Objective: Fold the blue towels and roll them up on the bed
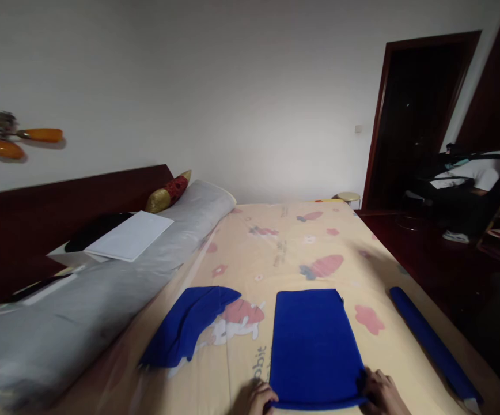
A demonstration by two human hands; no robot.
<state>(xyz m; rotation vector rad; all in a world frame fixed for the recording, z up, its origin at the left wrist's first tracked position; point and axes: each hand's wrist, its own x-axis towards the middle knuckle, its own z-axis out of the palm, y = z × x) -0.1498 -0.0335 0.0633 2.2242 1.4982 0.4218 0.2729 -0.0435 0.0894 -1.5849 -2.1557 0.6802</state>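
Observation:
A folded blue towel [313, 346] lies flat on the bed in front of me. My left hand [262, 399] grips its near left corner with fingers curled. At the near right corner, my right hand [382, 395] pinches the towel edge. A second blue towel [189, 325] lies loosely crumpled to the left. A rolled blue towel [431, 343] lies along the bed's right edge.
The bed has a cream cartoon-print sheet [293, 242]. A long grey bolster [103, 288] runs along the dark headboard [38, 213], with a white flat box [131, 235] and a red-gold cushion [170, 193] on it. A dark doorway [418, 115] and a shelf stand at the right.

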